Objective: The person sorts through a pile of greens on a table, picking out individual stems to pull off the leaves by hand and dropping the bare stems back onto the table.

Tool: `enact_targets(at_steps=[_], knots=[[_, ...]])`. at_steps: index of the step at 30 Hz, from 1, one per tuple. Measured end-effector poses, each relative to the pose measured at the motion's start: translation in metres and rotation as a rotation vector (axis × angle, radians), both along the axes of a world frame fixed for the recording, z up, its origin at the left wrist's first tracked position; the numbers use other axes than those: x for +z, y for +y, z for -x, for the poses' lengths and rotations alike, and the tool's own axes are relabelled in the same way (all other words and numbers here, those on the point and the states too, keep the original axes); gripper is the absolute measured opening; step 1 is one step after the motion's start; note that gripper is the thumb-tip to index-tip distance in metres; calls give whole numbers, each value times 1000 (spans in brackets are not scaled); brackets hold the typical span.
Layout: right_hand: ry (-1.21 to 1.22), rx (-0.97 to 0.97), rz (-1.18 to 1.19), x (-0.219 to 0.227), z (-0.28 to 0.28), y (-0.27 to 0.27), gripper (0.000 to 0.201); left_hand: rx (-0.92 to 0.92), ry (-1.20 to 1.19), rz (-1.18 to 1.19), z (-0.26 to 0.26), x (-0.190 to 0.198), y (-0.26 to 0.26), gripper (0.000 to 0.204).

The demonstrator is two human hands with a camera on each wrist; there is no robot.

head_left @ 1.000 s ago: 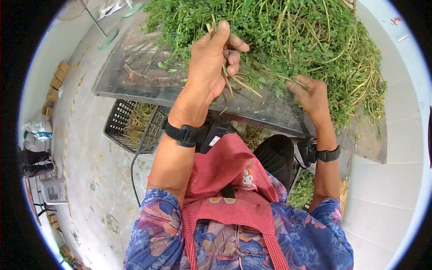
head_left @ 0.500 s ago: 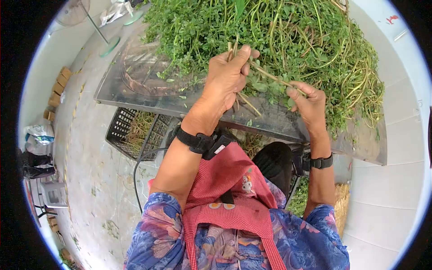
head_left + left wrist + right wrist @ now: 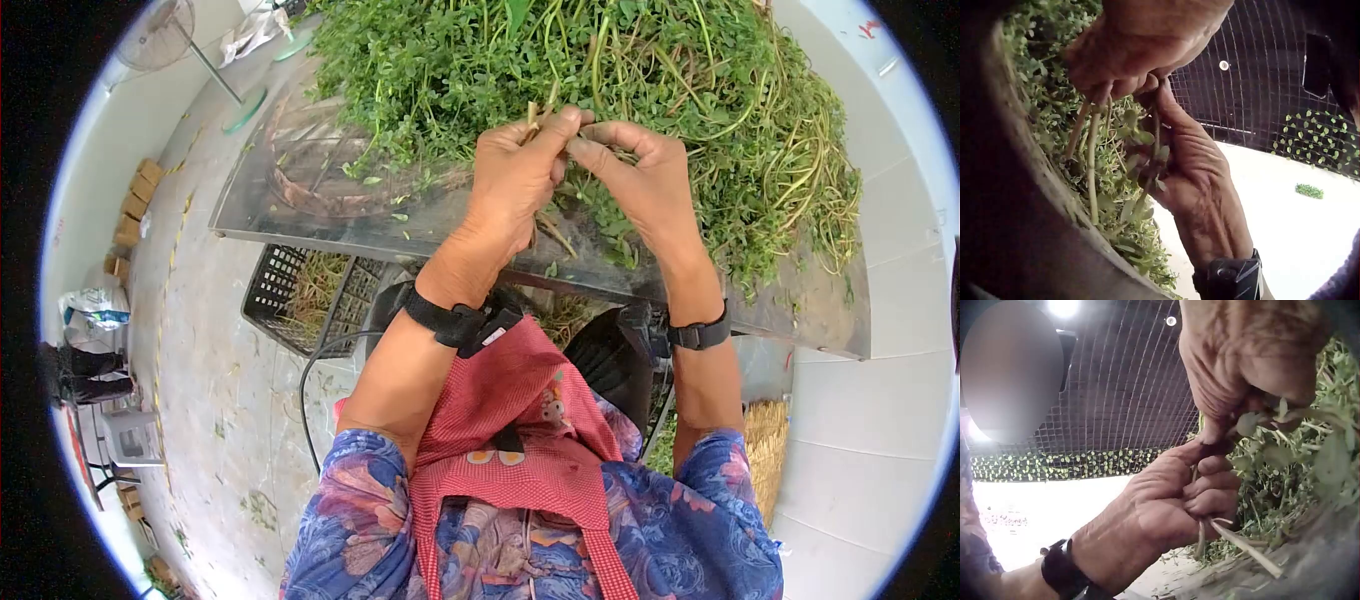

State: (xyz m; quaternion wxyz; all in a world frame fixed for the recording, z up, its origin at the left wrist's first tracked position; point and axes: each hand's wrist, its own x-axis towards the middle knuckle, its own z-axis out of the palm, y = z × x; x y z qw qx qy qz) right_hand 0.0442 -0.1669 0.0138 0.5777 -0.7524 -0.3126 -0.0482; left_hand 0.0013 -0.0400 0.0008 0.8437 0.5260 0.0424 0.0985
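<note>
My left hand [image 3: 510,180] grips a small bunch of cut stems [image 3: 555,236], whose ends stick out above the thumb and below the fist. Right against its thumb, my right hand [image 3: 645,180] pinches a leafy stem [image 3: 1157,134] with thumb and forefinger. Leaves of this stem hang in front of the right palm in the left wrist view. From the right wrist, pale stem ends [image 3: 1247,549] poke out under the left fingers. Just beyond both hands lies a big heap of leafy green stems [image 3: 430,110] on the table [image 3: 310,215].
Below the table's front edge stands a black plastic crate [image 3: 270,295] holding stems. A straw-coloured woven thing [image 3: 765,450] is low on the right, beside a white wall [image 3: 840,440]. A fan [image 3: 160,35] and cardboard boxes [image 3: 135,205] stand on the left.
Both hands have come together: the left moved right and slightly down, the right moved left and up along the stem to the left thumb. The stretch of stem between them has closed up.
</note>
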Motion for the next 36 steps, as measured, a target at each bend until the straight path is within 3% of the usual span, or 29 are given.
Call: enact_targets(at_steps=[4,6,7,9,11,13,15,16,19,21,22,24,27,28,36], knots=[[180,22,-18,1,-1,-5,22,41,-48,-103,-1,-4,1,23],[460,73,-120,-3,-6,-5,20,59,-69,-158,-3,-7,1,22],[462,72,-118,-4,-7,-5,20,92,-124,-190,-6,-12,1,21],[-43,-81,187,-4,-10,-3,22,125,-180,-222,-10,-17,0,21],[-107,-130,130,-7,-12,5,25,363,-292,-411,-10,-17,-2,20],[-174,-184,69,-10,-16,5,28,371,-292,-364,-3,-12,-3,21],[400,-225,-309,-11,-26,-8,28,383,-294,-314,0,-4,1,23],[476,-67,-438,-17,-35,-20,27,328,-253,-205,0,-2,6,24],[634,112,-501,-14,-39,-42,28,197,-162,-32,-1,-3,17,28],[608,33,-513,-1,-26,-35,29,-54,-180,120,-1,-2,22,30],[595,106,-390,-1,-27,-36,28,-106,-168,131,0,-1,23,31],[621,274,-178,2,-30,-38,26,-131,-166,123,0,0,22,32],[527,389,-130,-8,-28,-22,28,-158,-163,115,-1,-2,19,32],[604,408,-156,-9,-25,-20,29,-161,-163,115,-1,-4,18,31],[608,354,-54,-9,-18,-16,21,-113,-159,66,0,0,15,33]])
